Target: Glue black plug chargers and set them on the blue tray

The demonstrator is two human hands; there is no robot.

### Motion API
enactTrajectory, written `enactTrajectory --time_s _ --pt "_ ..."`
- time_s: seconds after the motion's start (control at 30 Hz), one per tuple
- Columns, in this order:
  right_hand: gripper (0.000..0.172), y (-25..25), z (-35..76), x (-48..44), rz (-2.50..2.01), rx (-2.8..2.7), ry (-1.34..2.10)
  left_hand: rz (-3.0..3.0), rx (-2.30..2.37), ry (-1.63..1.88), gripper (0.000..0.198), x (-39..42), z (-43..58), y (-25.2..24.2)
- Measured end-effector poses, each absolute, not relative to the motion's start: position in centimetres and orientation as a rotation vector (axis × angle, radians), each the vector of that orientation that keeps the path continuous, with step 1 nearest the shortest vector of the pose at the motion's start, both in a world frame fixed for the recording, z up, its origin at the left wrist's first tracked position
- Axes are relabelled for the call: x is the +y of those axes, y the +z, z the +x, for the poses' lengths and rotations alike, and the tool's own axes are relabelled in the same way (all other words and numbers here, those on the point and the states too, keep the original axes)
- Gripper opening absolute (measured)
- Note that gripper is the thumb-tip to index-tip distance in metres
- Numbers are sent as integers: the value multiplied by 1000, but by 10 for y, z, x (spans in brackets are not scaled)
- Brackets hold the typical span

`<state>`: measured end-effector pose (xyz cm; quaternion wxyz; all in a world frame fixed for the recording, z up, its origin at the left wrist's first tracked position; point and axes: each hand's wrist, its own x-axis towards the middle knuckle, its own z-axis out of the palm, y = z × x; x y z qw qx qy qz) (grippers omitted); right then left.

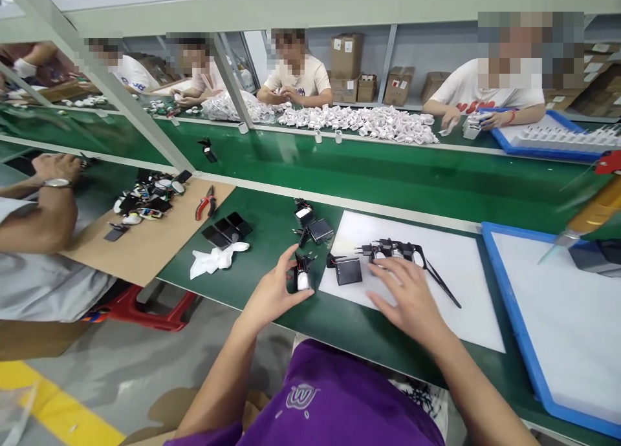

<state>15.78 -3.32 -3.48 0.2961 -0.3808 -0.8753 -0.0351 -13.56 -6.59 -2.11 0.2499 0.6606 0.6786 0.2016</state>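
Note:
My left hand [274,289] is curled around a small black plug housing [303,278] with a white part in it. Its thumb and fingers are at the sides of the housing. My right hand [405,297] is spread over the white sheet, its fingertips beside a row of black plug housings [388,249] with pins pointing left. Whether those fingertips touch the row is hard to see. Between my hands a flat black square piece [348,271] with wires lies on the sheet. Black tweezers [444,283] lie right of the row.
Beyond my left hand are more black parts [317,229]. Dark flat pieces [227,229], a crumpled white cloth [218,258] and red-handled pliers [206,203] lie leftward. A blue-rimmed tray [514,317] and a hanging yellow tool [589,207] are at right. Co-workers sit across and left.

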Motion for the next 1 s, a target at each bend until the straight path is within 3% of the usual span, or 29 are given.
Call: enactTrajectory --time_s 0.17,0.33,0.47,0.63,1.0 --pt "63 -22 96 -9 -951 -2773 -117 1805 1873 573 93 -50 -153 -24" --pt "51 -20 84 13 -925 -2935 -13 1854 1835 545 90 -40 -166 -21" --pt "47 -17 95 16 -878 -2848 216 1958 1693 643 88 -39 -168 -29" --pt "41 -18 103 22 -959 -2726 235 2195 1645 715 77 -39 -158 -43" --pt "56 16 139 87 -1202 -2328 672 2123 1742 829 65 -44 -146 -45"
